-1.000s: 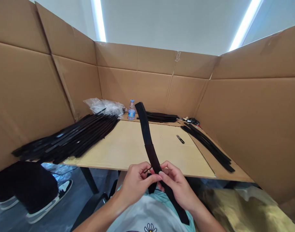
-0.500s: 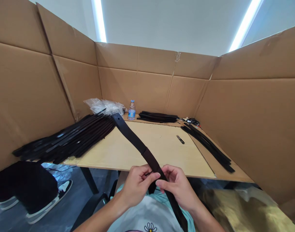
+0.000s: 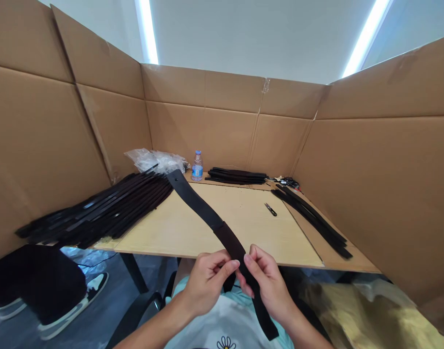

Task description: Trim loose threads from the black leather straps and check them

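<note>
A long dark strap [image 3: 198, 202] runs slantwise from the table's far left down to my lap. Its upper end is smooth black with a small hole; past a seam it turns dark brown and matte. My left hand [image 3: 210, 281] pinches the strap's left edge between thumb and fingers. On the opposite edge, my right hand [image 3: 266, 278] grips it with the thumb on top and fingers beneath. The lower end hangs free over my shirt. What lies behind the strap between my hands is partly hidden.
Many similar black strips [image 3: 101, 208] are piled at the left, beside clear plastic bags [image 3: 156, 160]. A water bottle [image 3: 197, 166], another strip stack [image 3: 238, 175] and cables [image 3: 287, 182] stand behind. Thread snips [image 3: 270, 209] lie near strips [image 3: 312, 220] at the right. A person's leg [image 3: 50, 281] is at left.
My right hand has shifted slightly up and its thumb now presses flat on the strap. The strap's lower end has swung up and now shows fully.
</note>
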Available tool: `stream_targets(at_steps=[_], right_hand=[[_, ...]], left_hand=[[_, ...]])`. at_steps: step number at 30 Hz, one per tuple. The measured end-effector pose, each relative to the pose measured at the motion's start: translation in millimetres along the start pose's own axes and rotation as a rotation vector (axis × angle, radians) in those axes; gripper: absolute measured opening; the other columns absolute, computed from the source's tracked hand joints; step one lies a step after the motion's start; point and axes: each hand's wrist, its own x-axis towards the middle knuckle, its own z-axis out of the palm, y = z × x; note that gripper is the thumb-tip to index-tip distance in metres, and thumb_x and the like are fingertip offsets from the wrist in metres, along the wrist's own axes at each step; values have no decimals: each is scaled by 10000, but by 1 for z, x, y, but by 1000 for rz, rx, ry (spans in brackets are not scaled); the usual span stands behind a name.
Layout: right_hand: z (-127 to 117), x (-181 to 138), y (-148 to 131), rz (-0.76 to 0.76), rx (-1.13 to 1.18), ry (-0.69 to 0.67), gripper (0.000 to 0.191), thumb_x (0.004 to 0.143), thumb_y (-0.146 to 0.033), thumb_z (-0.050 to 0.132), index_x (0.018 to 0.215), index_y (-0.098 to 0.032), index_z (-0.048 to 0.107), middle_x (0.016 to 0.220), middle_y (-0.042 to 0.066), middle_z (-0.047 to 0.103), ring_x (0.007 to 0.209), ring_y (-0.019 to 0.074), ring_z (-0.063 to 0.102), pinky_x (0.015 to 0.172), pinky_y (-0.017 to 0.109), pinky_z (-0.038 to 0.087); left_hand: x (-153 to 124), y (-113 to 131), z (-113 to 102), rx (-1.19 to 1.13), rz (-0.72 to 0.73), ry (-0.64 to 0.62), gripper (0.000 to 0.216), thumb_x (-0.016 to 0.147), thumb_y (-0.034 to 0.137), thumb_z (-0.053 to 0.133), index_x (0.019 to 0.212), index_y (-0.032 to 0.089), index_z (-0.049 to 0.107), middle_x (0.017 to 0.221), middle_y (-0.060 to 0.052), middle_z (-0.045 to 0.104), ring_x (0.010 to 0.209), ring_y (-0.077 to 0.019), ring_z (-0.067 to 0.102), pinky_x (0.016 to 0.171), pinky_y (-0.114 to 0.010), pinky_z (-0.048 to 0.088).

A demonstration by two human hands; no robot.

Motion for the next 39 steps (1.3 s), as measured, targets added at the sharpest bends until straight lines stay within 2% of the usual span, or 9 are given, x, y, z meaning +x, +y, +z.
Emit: stream_targets(at_steps=[7,12,16,20,24,28,30,34,39], right_hand=[[0,0,4,41,-22,69,462,833,-547,615,663,-210,347,459,-68,521,324,25,347,336,139,199],[-1,1,4,5,47,28,396,883,-500,576,688,-196,412,537,-30,589,408,60,465,411,167,338],[-2,0,4,-18,72,-12,321,870,-442,623,745,-184,477,708,20,665,536,86,541,512,204,411],[-3,0,2,-30,-5,2,255,805,-374,725,929,-189,602,755,-1,642,638,90,567,583,200,440],[-6,2,1,-6,-16,-72,415,739,-323,793,1112,-222,640,894,24,663,854,130,609,750,229,499],[-8,3,3,-16,-17,-147,326,712,-278,808,1000,-204,675,857,20,656,741,115,589,552,169,505],[-8,2,3,7,-21,-157,272,708,-259,805,921,-189,651,820,8,630,669,104,563,460,153,494],[-8,0,-1,23,-1,-140,347,660,-244,831,757,-194,502,744,-37,546,620,105,563,436,191,538],[-9,-2,-6,79,-41,-171,381,712,-287,801,762,-203,432,653,-65,550,416,60,547,378,158,450]], left_hand=[[0,2,2,50,-6,-38,383,876,421,560,638,142,670,564,-53,676,524,-165,611,542,-244,466],[2,5,3,-139,-45,-51,366,886,411,551,629,156,607,580,-51,683,541,-181,649,587,-275,520],[4,5,1,-164,-69,23,363,874,423,567,624,160,565,558,-27,647,527,-189,660,547,-274,516],[4,1,-3,-95,-63,67,353,801,469,646,674,141,614,612,-35,664,567,-179,640,547,-255,505],[4,3,-8,-24,-53,18,329,755,444,700,816,120,694,669,-48,684,611,-178,618,567,-250,500],[4,8,-9,-93,-66,-112,331,813,430,634,856,109,702,712,-64,683,600,-177,611,572,-270,498],[4,9,-9,-90,-68,-119,331,820,427,625,801,104,695,671,-51,656,576,-163,587,544,-256,470],[3,11,-7,-99,-50,-119,380,818,435,630,599,125,620,536,-4,571,499,-130,533,487,-228,411],[2,17,-5,-292,-73,-289,325,876,394,576,716,141,702,616,-55,689,607,-216,669,644,-318,514]])
